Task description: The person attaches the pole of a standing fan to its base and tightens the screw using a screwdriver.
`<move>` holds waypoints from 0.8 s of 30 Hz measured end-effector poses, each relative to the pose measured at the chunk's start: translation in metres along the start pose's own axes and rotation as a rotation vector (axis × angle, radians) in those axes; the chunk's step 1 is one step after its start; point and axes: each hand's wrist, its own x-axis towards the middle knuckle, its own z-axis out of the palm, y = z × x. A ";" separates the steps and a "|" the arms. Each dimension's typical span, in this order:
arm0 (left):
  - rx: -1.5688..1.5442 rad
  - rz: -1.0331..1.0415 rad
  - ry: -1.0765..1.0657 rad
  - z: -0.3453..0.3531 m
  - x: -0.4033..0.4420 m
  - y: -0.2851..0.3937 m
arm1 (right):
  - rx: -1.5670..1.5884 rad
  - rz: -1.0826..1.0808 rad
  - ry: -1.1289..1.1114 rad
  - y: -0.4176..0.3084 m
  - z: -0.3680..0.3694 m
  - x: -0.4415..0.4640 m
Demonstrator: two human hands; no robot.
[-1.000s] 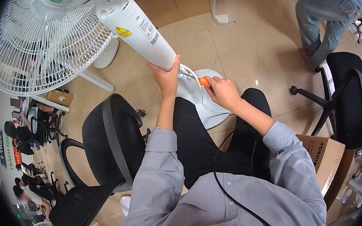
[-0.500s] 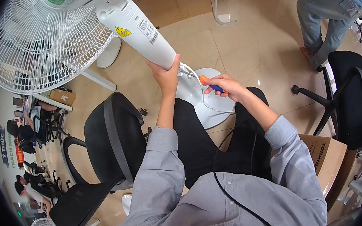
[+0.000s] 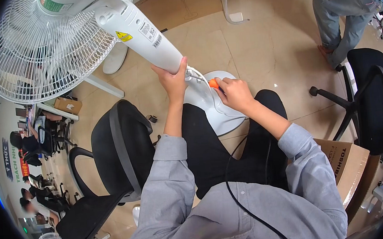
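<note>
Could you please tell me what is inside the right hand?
Inside the right hand is a screwdriver handle; its orange end shows, but the hand covers most of the rest.

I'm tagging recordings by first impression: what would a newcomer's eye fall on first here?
Most striking is the big white fan grille, filling the upper left. Near the middle, the left hand grips the fan's white neck, which bears a yellow warning label. Just right of it, an orange-ended tool stands out in the right hand.
</note>
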 end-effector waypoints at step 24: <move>-0.017 -0.005 0.000 0.001 -0.001 -0.003 | 1.212 0.926 -0.619 0.027 -0.027 0.030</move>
